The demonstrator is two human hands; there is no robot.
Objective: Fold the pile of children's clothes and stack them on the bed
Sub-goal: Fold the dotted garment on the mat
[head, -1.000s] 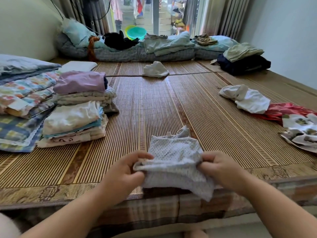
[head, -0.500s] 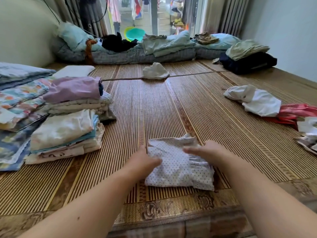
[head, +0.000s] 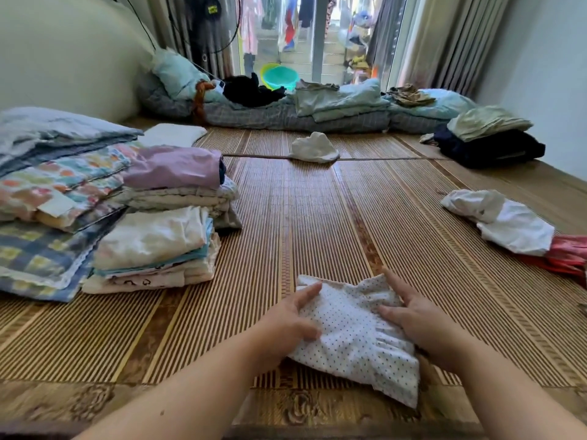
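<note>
On the garment (head: pixel 355 341), left hand (head: pixel 286 325) and right hand (head: pixel 419 325) now press flat.

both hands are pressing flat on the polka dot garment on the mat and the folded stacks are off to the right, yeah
Not quite. The head view shows the folded stacks on the person's left, not the right. The rest holds: the left hand and the right hand both press flat on the polka dot garment on the mat.

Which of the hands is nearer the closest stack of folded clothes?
Left. The left hand rests on the polka-dot garment, on the side facing the folded stack; the right hand presses its far side.
</note>
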